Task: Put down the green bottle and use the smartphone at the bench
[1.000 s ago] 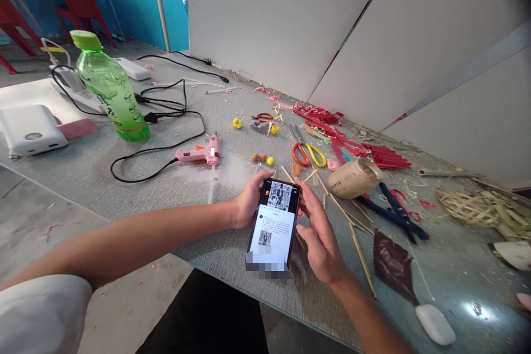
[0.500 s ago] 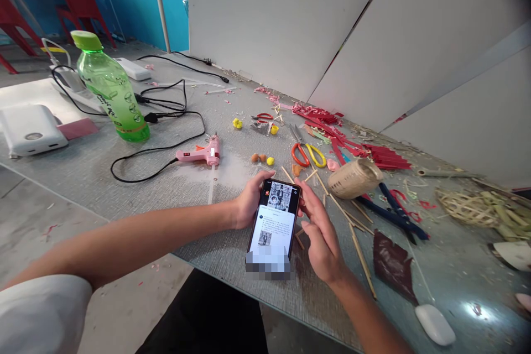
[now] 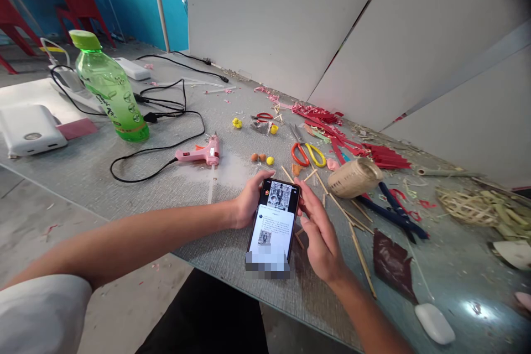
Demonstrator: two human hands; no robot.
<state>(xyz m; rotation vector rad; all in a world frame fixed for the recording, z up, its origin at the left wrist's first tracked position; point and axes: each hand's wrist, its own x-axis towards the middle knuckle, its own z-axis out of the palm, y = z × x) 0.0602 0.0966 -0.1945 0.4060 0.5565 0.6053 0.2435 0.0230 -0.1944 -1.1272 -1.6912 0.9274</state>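
A lit smartphone [image 3: 272, 227] is held upright near the table's front edge, its screen showing a grey picture above lines of text; its lower end is pixelated. My left hand [image 3: 250, 199] grips the phone's left side, with the thumb along its upper edge. On the other side my right hand [image 3: 321, 229] is closed around the phone's right edge, fingers at the upper corner. Just beyond the phone lie small brown and yellow balls [image 3: 262, 159]. Thin wooden sticks [image 3: 344, 210] are scattered to its right, and a pink glue gun [image 3: 201, 152] rests to its left.
A green bottle [image 3: 110, 91], a white power bank [image 3: 31, 130] and black cables [image 3: 166, 97] occupy the left. Orange-and-yellow-handled scissors [image 3: 307, 154], a woven tan cylinder [image 3: 355, 178], dark blue pliers [image 3: 394, 213], red paper strips [image 3: 332, 127] and a white case [image 3: 435, 323] lie on the right.
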